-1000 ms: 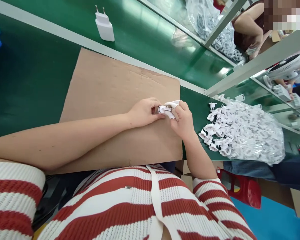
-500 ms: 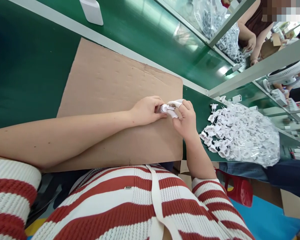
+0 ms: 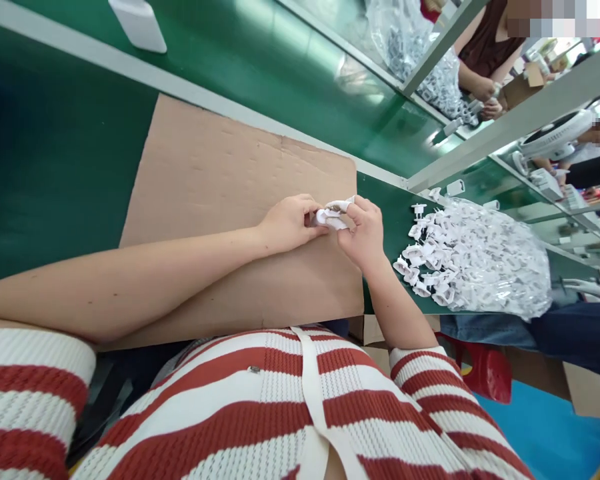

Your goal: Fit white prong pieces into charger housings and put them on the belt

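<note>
Over cardboard [image 3: 205, 173], left fingers [image 3: 306, 202] and right fingers [image 3: 364, 213] pinch a white piece [image 3: 322, 217] (partly hidden).

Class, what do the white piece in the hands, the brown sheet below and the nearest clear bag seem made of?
White piece: likely smooth plastic, evenly white, but partly hidden.
Brown sheet: seemingly matt cardboard, creased and tan.
Clear bag: probably thin, glossy plastic; it wrinkles and glints.

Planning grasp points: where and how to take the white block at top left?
Probably pinch the white block by its long sides near the end facing the cardboard, coming from that side: it looks straight-sided and that end is free. Far end out of frame.
</note>
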A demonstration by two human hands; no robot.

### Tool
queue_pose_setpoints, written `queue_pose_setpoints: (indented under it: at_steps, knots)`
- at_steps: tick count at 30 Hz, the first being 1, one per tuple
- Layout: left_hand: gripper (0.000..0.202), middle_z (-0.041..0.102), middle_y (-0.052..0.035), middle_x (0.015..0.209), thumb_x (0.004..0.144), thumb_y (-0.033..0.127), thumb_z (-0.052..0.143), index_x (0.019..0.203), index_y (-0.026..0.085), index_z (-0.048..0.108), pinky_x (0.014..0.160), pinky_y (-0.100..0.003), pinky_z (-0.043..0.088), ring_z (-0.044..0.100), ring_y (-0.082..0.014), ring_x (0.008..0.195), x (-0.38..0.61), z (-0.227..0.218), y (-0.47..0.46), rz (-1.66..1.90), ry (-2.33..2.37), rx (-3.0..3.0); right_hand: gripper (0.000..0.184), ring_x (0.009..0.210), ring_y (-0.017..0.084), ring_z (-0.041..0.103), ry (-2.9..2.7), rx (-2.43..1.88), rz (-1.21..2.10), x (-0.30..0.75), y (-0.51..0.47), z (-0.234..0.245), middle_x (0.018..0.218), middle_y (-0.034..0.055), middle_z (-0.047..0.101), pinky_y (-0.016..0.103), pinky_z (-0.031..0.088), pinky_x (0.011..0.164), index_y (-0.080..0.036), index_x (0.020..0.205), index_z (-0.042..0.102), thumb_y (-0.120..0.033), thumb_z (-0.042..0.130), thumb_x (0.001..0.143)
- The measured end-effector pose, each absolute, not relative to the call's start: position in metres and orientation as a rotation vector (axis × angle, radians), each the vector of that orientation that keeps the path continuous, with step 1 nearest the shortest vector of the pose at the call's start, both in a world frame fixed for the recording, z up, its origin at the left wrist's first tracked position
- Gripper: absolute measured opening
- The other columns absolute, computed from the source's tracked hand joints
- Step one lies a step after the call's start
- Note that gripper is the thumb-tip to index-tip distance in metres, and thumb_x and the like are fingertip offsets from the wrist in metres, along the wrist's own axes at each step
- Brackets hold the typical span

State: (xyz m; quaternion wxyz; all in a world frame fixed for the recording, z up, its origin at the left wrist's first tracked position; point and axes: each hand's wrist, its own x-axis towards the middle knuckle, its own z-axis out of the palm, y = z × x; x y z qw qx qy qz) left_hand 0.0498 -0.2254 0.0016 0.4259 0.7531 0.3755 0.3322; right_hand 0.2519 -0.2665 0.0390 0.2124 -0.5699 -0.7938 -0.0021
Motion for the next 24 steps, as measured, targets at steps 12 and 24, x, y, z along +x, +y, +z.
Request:
queue_pose_setpoints:
  at_steps: [12,24]
  knots:
    - [0.042,0.068,-0.0051,0.098,0.093,0.056,0.068,0.117,0.023,0.076,0.078,-0.033,0.051,0.062,-0.0219,0.083,0.04,-0.008,-0.218,0.737,0.96,2.033,0.073,0.149,0.035,0.051,-1.913,-1.718,-0.01,0.27,-0.327,0.038,0.16,0.0166,0.057,0.057,0.03,0.13,-0.028,0.161,0.042,-0.044,0.072,0.097]
    - [0.046,0.068,-0.0055,0.101,0.088,0.063,0.072,0.108,0.022,0.073,0.075,-0.033,0.052,0.062,-0.0224,0.081,0.037,-0.006,-0.212,0.658,0.992,2.062,0.051,0.153,0.044,0.037,-1.026,-2.821,-0.048,0.425,-0.408,-0.006,0.146,0.031,0.056,0.055,0.028,0.127,-0.001,0.134,0.054,-0.035,0.052,0.095]
